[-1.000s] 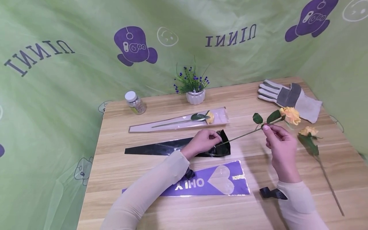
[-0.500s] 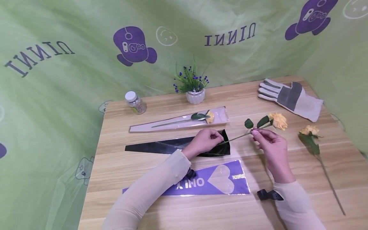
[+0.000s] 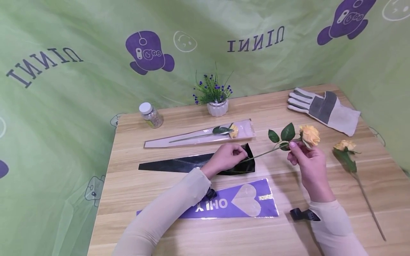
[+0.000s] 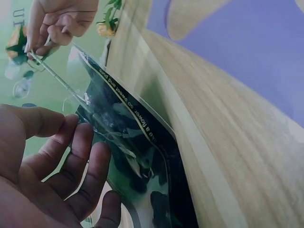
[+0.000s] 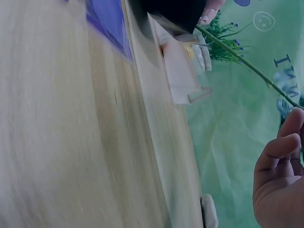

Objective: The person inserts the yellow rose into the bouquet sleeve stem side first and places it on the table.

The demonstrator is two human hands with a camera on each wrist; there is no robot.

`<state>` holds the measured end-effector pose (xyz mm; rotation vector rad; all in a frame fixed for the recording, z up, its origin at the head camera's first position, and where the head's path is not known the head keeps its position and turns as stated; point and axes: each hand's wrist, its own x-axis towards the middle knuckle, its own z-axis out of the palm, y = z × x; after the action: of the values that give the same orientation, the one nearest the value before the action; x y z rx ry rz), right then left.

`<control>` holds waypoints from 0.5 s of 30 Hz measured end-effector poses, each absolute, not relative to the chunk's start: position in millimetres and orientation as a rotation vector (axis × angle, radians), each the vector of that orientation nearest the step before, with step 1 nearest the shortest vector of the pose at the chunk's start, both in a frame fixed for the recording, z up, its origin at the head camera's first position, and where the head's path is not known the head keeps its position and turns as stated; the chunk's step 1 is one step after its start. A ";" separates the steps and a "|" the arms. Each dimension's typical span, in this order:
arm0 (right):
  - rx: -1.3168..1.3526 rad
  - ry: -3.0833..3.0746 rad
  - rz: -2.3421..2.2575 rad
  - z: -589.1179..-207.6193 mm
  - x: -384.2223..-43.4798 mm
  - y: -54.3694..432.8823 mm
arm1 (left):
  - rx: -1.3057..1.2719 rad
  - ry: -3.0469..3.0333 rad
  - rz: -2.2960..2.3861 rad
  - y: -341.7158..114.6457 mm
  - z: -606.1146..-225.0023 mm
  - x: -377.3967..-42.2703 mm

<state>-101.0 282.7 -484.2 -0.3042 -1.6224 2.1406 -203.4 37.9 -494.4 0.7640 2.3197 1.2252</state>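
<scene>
- Step in hand, my read: feeding a yellow rose (image 3: 310, 136) stem-first into the black sleeve (image 3: 171, 164), at the early end of it.
- Right hand (image 3: 310, 163): thumb and forefinger closed on the stem close under the bloom. Bloom and leaves well outside the sleeve, over the table (image 3: 230, 236).
- Left hand (image 3: 226, 158): thumb and forefinger tips together at the sleeve mouth, pinching the film edge as far as I can tell; other fingers loosely bent, nothing in them.
- Stem runs tilted down from the right hand to the mouth; lower end looks to be inside. Depth unclear, film glare and the left hand hide it.
- Next move, I'd say: left hand holds the mouth apart, right hand pushes along the sleeve's length toward its narrow end. Keep stem in line, fold leaves back.
- Risk: a leaf snags the rim, or the stem pokes the film.
- Behind the black one: pink sleeve (image 3: 155, 143), already with a rose inside. In front: purple sleeve (image 3: 264, 193), flat, partly under the left arm.
- Spare rose (image 3: 349, 163) lies loose beyond the right hand, near the glove (image 3: 326, 109).
</scene>
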 end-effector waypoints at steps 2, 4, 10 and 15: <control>-0.324 -1.645 2.140 -485.0 -101.3 279.8 | 0.774 2.324 1.216 36.6 -494.6 -203.0; -0.347 -1.679 2.148 -486.6 -101.2 276.0 | 0.786 2.326 1.210 36.1 -494.0 -202.2; -0.377 -1.800 2.165 -490.8 -99.9 262.9 | 0.824 2.329 1.242 36.5 -490.0 -202.5; -0.387 -1.794 2.182 -489.9 -100.8 259.9 | 0.775 2.331 1.313 36.1 -488.9 -203.9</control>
<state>-100.8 259.9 -489.9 -0.3869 -1.7943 2.1822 -203.9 36.1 -488.9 0.7755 2.3305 1.3128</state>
